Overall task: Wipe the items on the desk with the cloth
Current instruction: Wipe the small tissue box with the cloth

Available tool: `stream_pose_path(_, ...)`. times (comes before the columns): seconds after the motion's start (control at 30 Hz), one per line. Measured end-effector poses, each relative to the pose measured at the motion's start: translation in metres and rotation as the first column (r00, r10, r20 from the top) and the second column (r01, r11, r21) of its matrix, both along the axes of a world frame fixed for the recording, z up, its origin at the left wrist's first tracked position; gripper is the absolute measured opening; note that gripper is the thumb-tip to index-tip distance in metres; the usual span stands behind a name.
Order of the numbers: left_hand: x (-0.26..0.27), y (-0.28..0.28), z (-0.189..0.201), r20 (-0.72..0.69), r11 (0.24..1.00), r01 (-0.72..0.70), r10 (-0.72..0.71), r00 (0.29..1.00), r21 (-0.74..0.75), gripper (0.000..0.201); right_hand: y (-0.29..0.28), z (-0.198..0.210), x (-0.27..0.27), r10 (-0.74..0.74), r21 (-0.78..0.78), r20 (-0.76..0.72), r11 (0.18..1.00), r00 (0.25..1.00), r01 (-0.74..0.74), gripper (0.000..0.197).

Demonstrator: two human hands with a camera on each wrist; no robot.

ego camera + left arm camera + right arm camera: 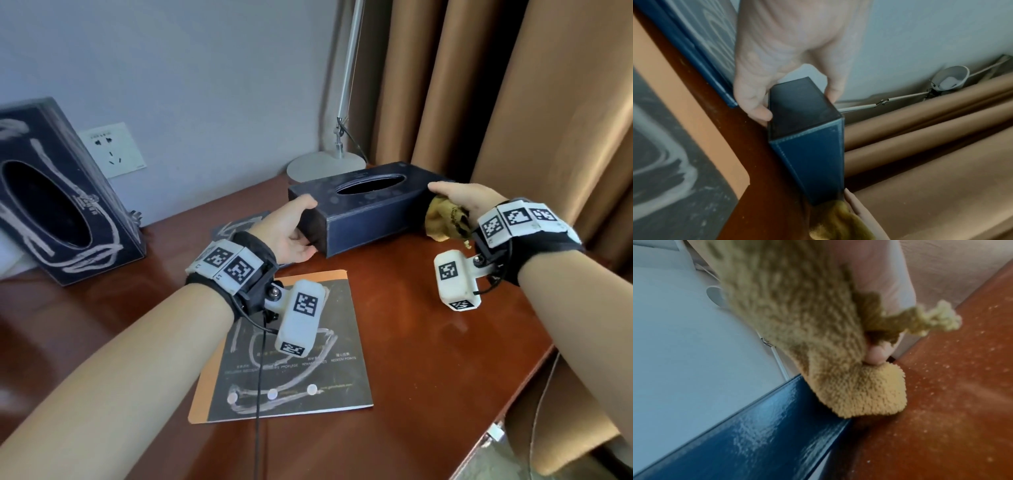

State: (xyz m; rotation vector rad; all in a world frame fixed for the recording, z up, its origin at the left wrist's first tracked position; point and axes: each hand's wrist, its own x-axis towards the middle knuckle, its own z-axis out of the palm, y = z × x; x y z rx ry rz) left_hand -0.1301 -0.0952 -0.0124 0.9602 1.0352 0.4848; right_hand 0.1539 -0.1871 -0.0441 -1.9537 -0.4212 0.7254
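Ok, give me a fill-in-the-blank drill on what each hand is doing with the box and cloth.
1. The left hand holds one end of the blue ____.
2. The right hand presses a yellow ____ against the box's other end.
3. The booklet in front of the tissue box lies on the ____.
4. The second box bears white ____ marks.

Missing: tissue box; cloth; desk; chalky

We see a reddish wooden worktop [428, 342] carrying a dark tissue box [363, 209]; nearer us lies a booklet [291, 370], behind it a lamp base [322, 164], far left a second box [58, 205].
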Motion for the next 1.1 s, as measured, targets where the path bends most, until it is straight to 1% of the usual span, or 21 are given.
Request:
stream_pose_path(0.03,0.0,-0.001,0.001,-0.016,1.0,0.009,-0.009,1.0,0.015,0.046,0.0,0.004,-0.005,0.002,0.014,-0.014,1.0,1.0,-0.002,0.062)
stream_pose_path(0.1,-0.004,-0.001,0.005,-0.031,0.997,0.008,-0.006,0.999,0.071,0.042,-0.001,0.024,-0.035,0.027,0.05,-0.041,0.998,0.999,-0.024,0.037)
stream_pose_path(0.13,-0.008,0.001,0.009,-0.011,0.996,-0.019,0.02,1.0,0.084,0.038,-0.001,0.033,-0.049,0.061,0.062,-0.035,0.996,0.998,-0.059,0.027)
stream_pose_path(0.17,-0.014,0.006,0.012,0.016,0.994,-0.054,0.053,0.998,0.092,0.035,0.003,0.039,-0.058,0.092,0.07,-0.029,0.994,0.995,-0.09,0.023)
stream_pose_path(0.3,-0.055,0.036,0.036,0.06,0.968,-0.208,0.201,0.978,0.143,0.031,0.039,0.061,-0.087,0.172,0.156,0.076,0.971,0.982,-0.182,0.022)
stream_pose_path(0.37,-0.082,0.053,0.045,0.085,0.948,-0.286,0.277,0.957,0.137,0.031,0.062,0.071,-0.103,0.283,0.102,0.144,0.949,0.948,-0.299,0.022)
stream_pose_path(0.43,-0.105,0.065,0.049,0.078,0.932,-0.33,0.322,0.944,0.148,0.024,0.081,0.077,-0.121,0.437,-0.099,0.276,0.899,0.856,-0.428,0.018)
stream_pose_path(0.47,-0.114,0.068,0.05,0.065,0.924,-0.349,0.343,0.937,0.159,0.021,0.088,0.078,-0.128,0.513,-0.208,0.338,0.858,0.789,-0.469,0.017)
stream_pose_path(0.53,-0.127,0.073,0.049,0.045,0.898,-0.402,0.4,0.915,0.179,0.018,0.103,0.073,-0.142,0.681,-0.42,0.397,0.731,0.615,-0.538,0.031)
stream_pose_path(0.57,-0.132,0.076,0.047,0.043,0.889,-0.417,0.417,0.908,0.188,0.018,0.109,0.069,-0.151,0.756,-0.488,0.381,0.653,0.531,-0.579,0.034)
stream_pose_path(0.63,-0.137,0.08,0.045,0.052,0.88,-0.433,0.431,0.901,0.198,0.022,0.12,0.062,-0.167,0.863,-0.578,0.309,0.504,0.4,-0.642,0.034)
stream_pose_path(0.67,-0.139,0.081,0.044,0.052,0.878,-0.435,0.434,0.899,0.2,0.023,0.127,0.058,-0.173,0.901,-0.616,0.251,0.431,0.354,-0.659,0.037)
stream_pose_path(0.73,-0.141,0.088,0.043,0.037,0.879,-0.435,0.436,0.899,0.198,0.024,0.138,0.054,-0.182,0.945,-0.682,0.118,0.301,0.306,-0.667,0.044)
stream_pose_path(0.77,-0.143,0.09,0.041,0.026,0.881,-0.432,0.435,0.9,0.192,0.024,0.143,0.053,-0.184,0.95,-0.705,0.133,0.292,0.283,-0.647,0.046)
stream_pose_path(0.83,-0.148,0.096,0.036,-0.003,0.888,-0.425,0.432,0.902,0.177,0.025,0.149,0.052,-0.183,0.926,-0.723,0.297,0.378,0.235,-0.578,0.041)
stream_pose_path(0.87,-0.15,0.1,0.032,-0.015,0.892,-0.42,0.428,0.904,0.167,0.027,0.153,0.053,-0.18,0.897,-0.705,0.361,0.442,0.256,-0.555,0.032)
stream_pose_path(0.9,-0.153,0.103,0.029,-0.027,0.898,-0.411,0.42,0.907,0.16,0.029,0.153,0.055,-0.178,0.859,-0.669,0.412,0.511,0.303,-0.54,0.022)
stream_pose_path(0.97,-0.155,0.107,0.023,-0.03,0.899,-0.41,0.419,0.907,0.151,0.029,0.159,0.055,-0.171,0.788,-0.614,0.439,0.614,0.432,-0.496,0.032)
stream_pose_path(1.0,-0.156,0.108,0.02,-0.014,0.896,-0.421,0.427,0.904,0.144,0.029,0.164,0.054,-0.168,0.758,-0.592,0.442,0.648,0.479,-0.479,0.033)
stream_pose_path(1.03,-0.156,0.11,0.018,0.003,0.889,-0.438,0.442,0.897,0.133,0.033,0.168,0.054,-0.165,0.74,-0.575,0.451,0.669,0.499,-0.472,0.032)
stream_pose_path(1.1,-0.154,0.111,0.014,0.031,0.876,-0.47,0.469,0.882,0.111,0.032,0.176,0.049,-0.163,0.749,-0.584,0.439,0.658,0.496,-0.476,0.038)
